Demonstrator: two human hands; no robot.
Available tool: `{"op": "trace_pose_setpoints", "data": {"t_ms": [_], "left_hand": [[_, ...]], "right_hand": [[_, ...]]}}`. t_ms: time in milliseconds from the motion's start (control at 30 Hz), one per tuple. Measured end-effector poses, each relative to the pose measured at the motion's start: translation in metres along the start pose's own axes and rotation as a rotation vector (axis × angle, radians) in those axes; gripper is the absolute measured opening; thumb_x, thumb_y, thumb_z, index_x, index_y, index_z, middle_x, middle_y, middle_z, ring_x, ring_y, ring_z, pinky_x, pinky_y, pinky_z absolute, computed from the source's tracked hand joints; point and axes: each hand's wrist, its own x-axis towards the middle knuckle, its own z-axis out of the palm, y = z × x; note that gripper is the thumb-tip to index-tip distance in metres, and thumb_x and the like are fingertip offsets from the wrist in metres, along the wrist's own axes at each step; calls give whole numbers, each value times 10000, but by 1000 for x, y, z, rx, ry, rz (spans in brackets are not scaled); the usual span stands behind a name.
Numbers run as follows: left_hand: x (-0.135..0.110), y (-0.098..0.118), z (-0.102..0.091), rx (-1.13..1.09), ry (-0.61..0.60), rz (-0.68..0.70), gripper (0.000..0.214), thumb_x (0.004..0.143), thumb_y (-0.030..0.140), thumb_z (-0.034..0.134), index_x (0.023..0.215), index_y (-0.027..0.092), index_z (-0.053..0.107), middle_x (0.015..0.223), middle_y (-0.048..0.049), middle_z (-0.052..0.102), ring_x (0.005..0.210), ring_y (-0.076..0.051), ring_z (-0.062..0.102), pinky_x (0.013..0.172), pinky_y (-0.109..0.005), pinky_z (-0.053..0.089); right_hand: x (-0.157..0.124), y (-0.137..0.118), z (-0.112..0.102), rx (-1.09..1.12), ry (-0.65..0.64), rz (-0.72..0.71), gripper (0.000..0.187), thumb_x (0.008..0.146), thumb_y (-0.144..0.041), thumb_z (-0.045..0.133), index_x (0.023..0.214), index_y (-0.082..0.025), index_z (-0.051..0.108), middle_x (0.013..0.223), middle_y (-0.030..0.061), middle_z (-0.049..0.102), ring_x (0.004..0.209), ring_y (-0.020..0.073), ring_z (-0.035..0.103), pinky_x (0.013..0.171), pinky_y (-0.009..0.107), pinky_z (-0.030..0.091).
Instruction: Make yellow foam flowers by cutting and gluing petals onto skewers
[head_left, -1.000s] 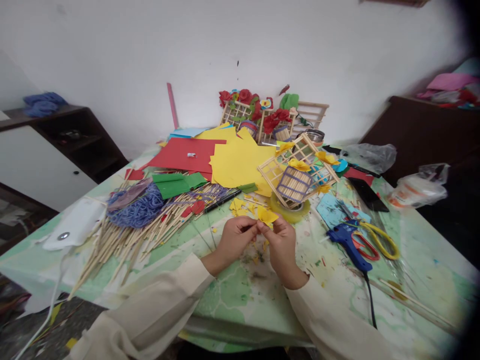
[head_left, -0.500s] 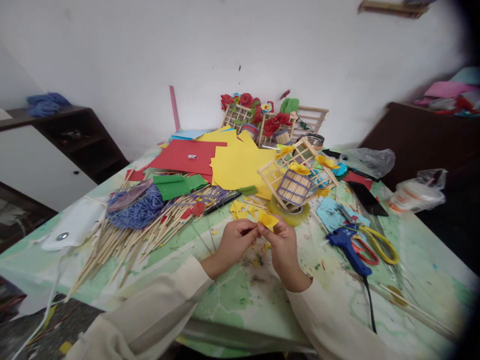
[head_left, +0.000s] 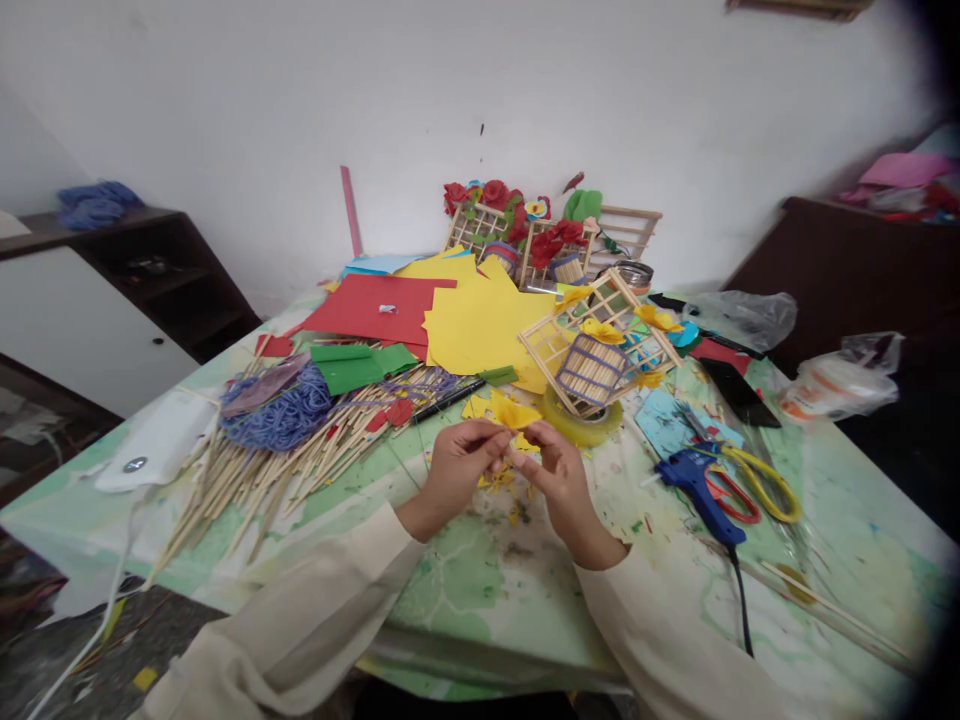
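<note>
A yellow paper flower (head_left: pixel 513 410) is held up over the front middle of the table, its petals spread away from me. My left hand (head_left: pixel 459 468) is closed, pinching its base between thumb and fingers. From the other side my right hand (head_left: pixel 564 484) meets the same base with bent fingers and thumb. The fingertips hide the lower end of the flower. Small yellow paper scraps (head_left: pixel 496 480) lie beneath and behind the hands. Just beyond is a roll of clear tape (head_left: pixel 576 428), with a small stick trellis (head_left: pixel 592 372) bearing yellow flowers leaning on it.
Bamboo sticks (head_left: pixel 255 490) and purple yarn (head_left: pixel 281 415) lie left. Yellow paper sheets (head_left: pixel 480 325) and red paper (head_left: pixel 375 305) are behind. At right are a blue glue gun (head_left: pixel 697 490), yellow-handled scissors (head_left: pixel 772 490) and a black phone (head_left: pixel 739 392). Finished red flowers (head_left: pixel 551 240) stand by the wall.
The flower has shifted slightly left and up, and its open side now faces farther from me. My right fingers have moved from its petals down to its base.
</note>
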Motion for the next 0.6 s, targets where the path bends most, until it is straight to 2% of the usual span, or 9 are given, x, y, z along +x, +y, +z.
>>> {"op": "trace_pose_setpoints", "data": {"t_ms": [67, 167, 233, 300, 400, 500, 600], "left_hand": [[7, 8, -8, -96, 102, 74, 191, 681, 328, 718, 684, 144, 670, 622, 0, 598, 448, -28, 423, 449, -180, 358], [20, 22, -22, -192, 280, 164, 186, 658, 307, 740, 709, 142, 672, 639, -2, 605, 449, -15, 417, 415, -156, 300], [27, 27, -29, -203, 331, 168, 189, 666, 302, 737, 737, 135, 684, 596, 9, 574, 450, -17, 416, 406, -152, 277], [30, 29, -32, -192, 339, 139, 189, 671, 297, 733, 751, 132, 688, 595, 10, 567, 454, -17, 414, 405, -153, 270], [29, 26, -30, -169, 293, 86, 173, 678, 286, 725, 722, 124, 678, 635, -3, 589, 469, -17, 421, 416, -157, 284], [26, 22, -27, -166, 240, 45, 160, 698, 272, 703, 738, 118, 677, 645, -9, 592, 492, -24, 442, 436, -158, 306], [25, 19, -26, -160, 212, 16, 165, 706, 264, 691, 782, 118, 682, 641, -3, 580, 502, -27, 458, 448, -157, 320]], "right_hand": [[4, 3, -6, 60, 64, 14, 249, 731, -339, 669, 944, -211, 649, 976, 47, 646, 945, 198, 568, 863, 370, 426], [11, 10, -19, 83, 301, 30, 162, 718, -331, 686, 789, -193, 641, 773, 0, 626, 757, 149, 559, 750, 313, 433], [16, 14, -26, 41, 390, 48, 169, 731, -348, 672, 748, -184, 632, 696, -14, 603, 680, 129, 529, 690, 289, 421], [18, 17, -28, -42, 392, 61, 191, 755, -370, 640, 748, -180, 635, 672, -12, 601, 651, 129, 517, 658, 285, 414], [17, 21, -24, -265, 264, 17, 178, 767, -355, 617, 738, -182, 649, 694, 9, 629, 681, 158, 538, 676, 316, 426], [13, 25, -15, -510, 41, -137, 110, 784, -250, 583, 767, -205, 683, 784, 37, 661, 802, 201, 557, 757, 364, 426], [9, 27, -6, -660, -204, -241, 166, 779, -168, 558, 825, -226, 707, 844, 54, 658, 858, 217, 533, 784, 376, 410]]}}
